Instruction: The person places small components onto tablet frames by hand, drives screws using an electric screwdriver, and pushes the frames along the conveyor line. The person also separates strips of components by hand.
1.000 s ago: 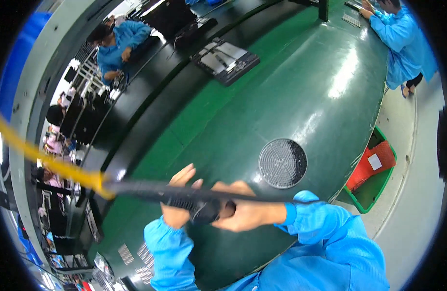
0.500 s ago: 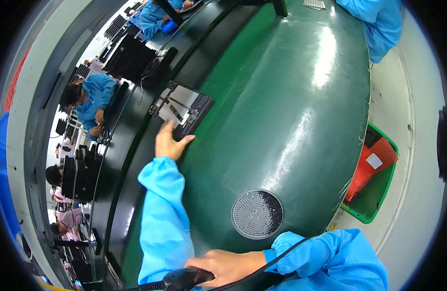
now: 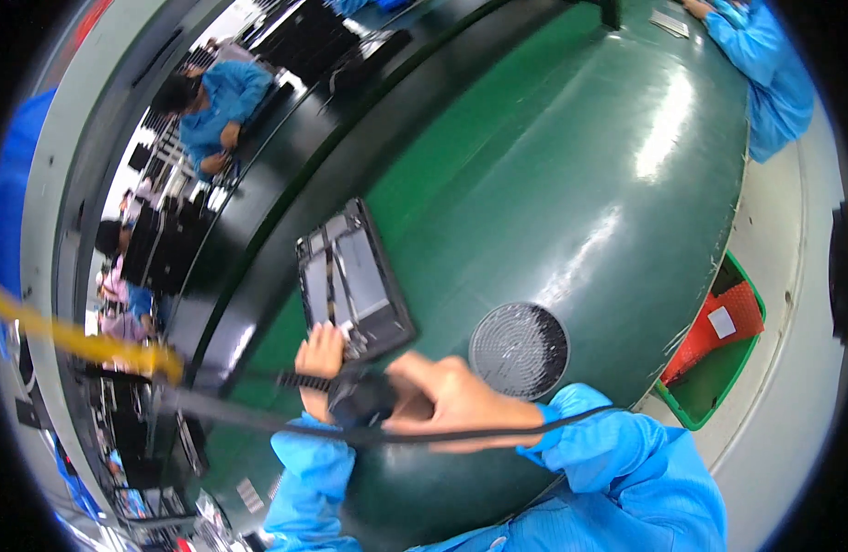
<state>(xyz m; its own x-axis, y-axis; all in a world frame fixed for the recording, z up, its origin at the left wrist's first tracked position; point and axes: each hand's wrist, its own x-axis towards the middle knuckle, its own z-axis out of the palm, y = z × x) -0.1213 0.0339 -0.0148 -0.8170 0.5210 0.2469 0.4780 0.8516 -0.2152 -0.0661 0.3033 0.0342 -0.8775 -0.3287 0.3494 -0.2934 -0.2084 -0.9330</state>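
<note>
Right hand [image 3: 452, 400] clenched on a black corded power tool [image 3: 355, 397]; left hand [image 3: 321, 354] gripping the near edge of a dark flat panel [image 3: 350, 281] lying on the green surface [image 3: 580, 175]. Apparently steadying before fastening; calls for lowering the tool tip squarely. Panel open-backed, grey plates showing, beside a round perforated disc [image 3: 518, 350].

Both forearms wear loose, bright blue long sleeves with gathered cuffs at the wrists. The left hand [image 3: 320, 361] and right hand [image 3: 456, 402] are bare, ungloved.
</note>
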